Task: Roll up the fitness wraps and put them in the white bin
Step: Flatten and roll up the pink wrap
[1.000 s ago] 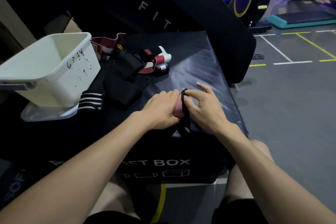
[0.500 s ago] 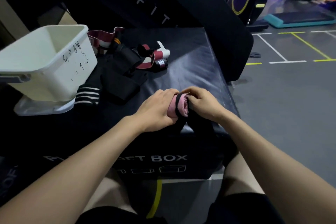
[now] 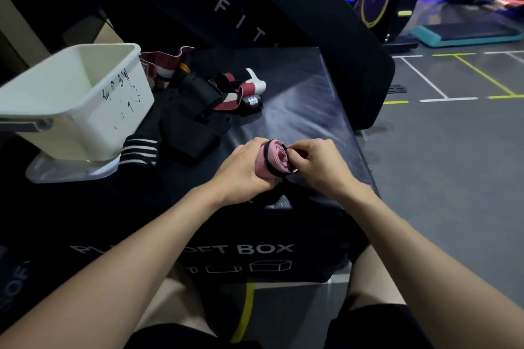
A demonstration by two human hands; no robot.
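Black soft box (image 3: 297, 110): pink black-edged wrap (image 3: 273, 160), rolled, betw. 2 hands.

both bare forearms reach forward from the bottom corners and converge toward the middle. the left hand (image 3: 243, 171) lies knuckles up, its fingers curled around the pink wrap roll (image 3: 273, 160) from the left side. the right hand (image 3: 319, 163) meets it from the right, wrist bent slightly inward, with its fingertips (image 3: 292, 154) bent and pinching at the roll's open end. the two hands sit just beside each other.
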